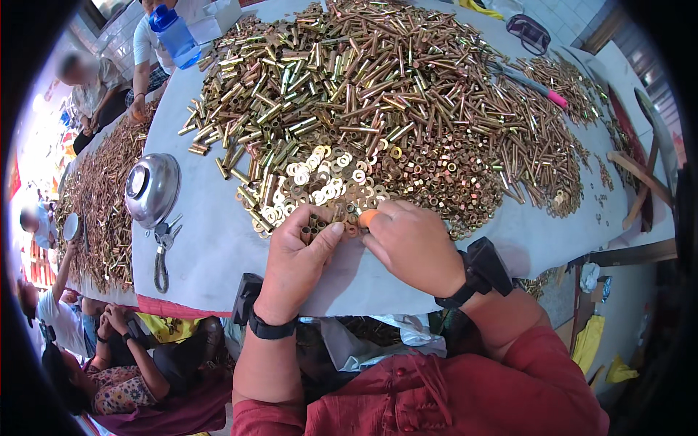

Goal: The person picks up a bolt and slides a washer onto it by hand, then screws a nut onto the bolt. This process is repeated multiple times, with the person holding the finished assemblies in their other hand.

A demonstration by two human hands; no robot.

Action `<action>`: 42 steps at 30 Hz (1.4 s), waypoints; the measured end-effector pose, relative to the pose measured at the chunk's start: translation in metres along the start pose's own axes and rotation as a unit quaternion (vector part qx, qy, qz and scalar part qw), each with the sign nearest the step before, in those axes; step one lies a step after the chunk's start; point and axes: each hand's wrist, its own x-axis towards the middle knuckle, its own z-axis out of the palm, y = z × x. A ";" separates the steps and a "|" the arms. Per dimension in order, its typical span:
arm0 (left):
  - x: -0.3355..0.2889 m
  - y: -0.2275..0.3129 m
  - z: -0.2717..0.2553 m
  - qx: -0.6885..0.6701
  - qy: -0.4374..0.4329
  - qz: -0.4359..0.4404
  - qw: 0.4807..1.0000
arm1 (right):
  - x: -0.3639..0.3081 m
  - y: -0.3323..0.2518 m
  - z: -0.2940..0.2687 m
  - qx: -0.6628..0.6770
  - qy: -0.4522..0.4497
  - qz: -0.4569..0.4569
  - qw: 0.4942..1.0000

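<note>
My left hand is closed round several short brass-coloured metal sleeves, their open ends showing between thumb and fingers. Close beside it, my right hand has its fingers bent inward, an orange finger cover on one of them. Whatever its fingertips pinch is hidden. Both hands meet at the near edge of a heap of shiny flat washers. Hex nuts lie in a heap just beyond my right hand. Behind these rises a big pile of yellowish metal sleeves and bolts.
On the pale tabletop, a steel bowl lies upside down at left, near keys on a dark strap. A blue jug stands at the far left, a pink-tipped tool on the right. Other people sit along the left.
</note>
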 end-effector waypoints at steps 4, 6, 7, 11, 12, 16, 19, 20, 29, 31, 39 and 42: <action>-0.001 0.003 0.005 0.048 -0.010 0.012 0.999 | 0.003 0.015 0.008 0.066 0.076 0.014 0.995; 0.001 -0.004 0.006 0.115 -0.017 0.063 0.991 | 0.004 0.012 0.002 0.187 0.074 0.071 0.977; 0.001 -0.006 0.006 0.182 -0.025 0.112 0.977 | 0.006 0.009 -0.003 0.305 0.071 0.128 0.941; 0.000 -0.001 0.011 0.174 -0.026 0.100 0.979 | 0.003 0.006 -0.003 0.315 0.057 0.116 0.940; 0.000 0.001 0.011 0.138 -0.027 0.079 0.987 | 0.003 0.007 0.001 0.292 0.098 0.073 0.949; 0.000 0.007 0.014 0.059 -0.039 0.017 0.997 | 0.002 0.008 0.006 0.238 0.166 0.021 0.957; 0.000 0.002 0.012 0.081 -0.051 0.025 0.995 | 0.003 0.005 0.000 0.322 0.132 0.100 0.932; 0.000 0.002 0.012 0.081 -0.051 0.025 0.995 | 0.003 0.006 0.001 0.322 0.132 0.100 0.932; -0.002 0.005 0.012 0.077 -0.058 0.005 0.995 | 0.003 0.008 -0.003 0.310 0.116 0.047 0.943; -0.002 0.006 0.015 0.072 -0.055 0.045 0.995 | 0.005 0.007 -0.004 0.544 -0.005 0.211 0.812; -0.001 0.010 0.012 0.011 -0.058 -0.012 0.998 | 0.008 0.005 0.001 0.248 0.168 0.001 0.954; -0.001 0.007 0.011 -0.022 -0.062 -0.042 0.997 | 0.009 0.003 0.002 0.252 0.197 -0.017 0.948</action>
